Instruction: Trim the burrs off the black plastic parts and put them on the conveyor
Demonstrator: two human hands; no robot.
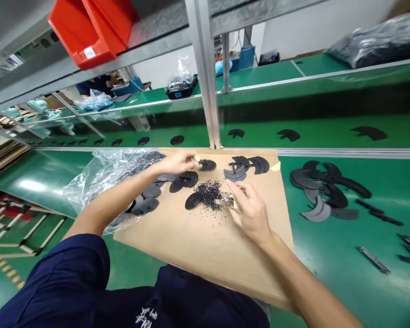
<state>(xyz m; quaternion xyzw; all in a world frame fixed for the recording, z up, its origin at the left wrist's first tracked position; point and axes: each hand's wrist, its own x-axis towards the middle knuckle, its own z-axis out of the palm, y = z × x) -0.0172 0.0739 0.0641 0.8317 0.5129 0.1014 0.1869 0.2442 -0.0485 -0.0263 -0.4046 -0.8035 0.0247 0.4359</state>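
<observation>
Fingers of left hand (192, 158) pinched on small pale piece (197, 158) at black disc (207, 165), 12 o'clock; right fingers (233, 190) pinching small metal part (230, 199) beside black granule pile (209, 195). Next: keep both pinches steady.

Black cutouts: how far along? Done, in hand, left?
Judging by position only: likely done are the black cutouts on the green belt. In hand: the right hand pinches a small metallic piece above black granules, and the left hand is at a black disc. Likely left: the dark pieces by the clear plastic bag; count unclear.
</observation>
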